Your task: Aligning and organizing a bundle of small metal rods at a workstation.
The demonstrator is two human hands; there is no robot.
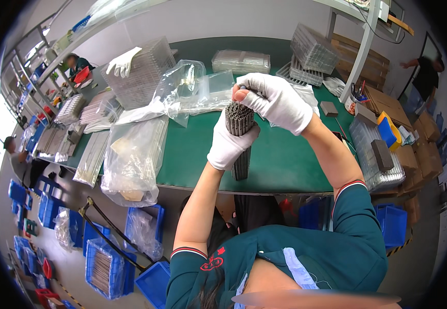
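Note:
A thick bundle of thin grey metal tubes [239, 122] stands upright on the green tabletop [192, 159], its many round ends facing up. My left hand [228, 144], in a white glove, is wrapped round the bundle below its top. Just above the tube ends is my right hand [277, 100], gloved in white with bare fingertips showing. Its thumb and forefinger are pinched together over a small dark tip, too small to name. The bundle's middle is partly hidden by my left hand.
Clear plastic bags [136, 159] lie to the left, near a stack of clear trays [141, 77] with a white glove [123, 63] on top. At right are a grey block [329, 108], a pen cup [350, 104] and more trays [383, 175]. Blue bins [105, 270] stand below.

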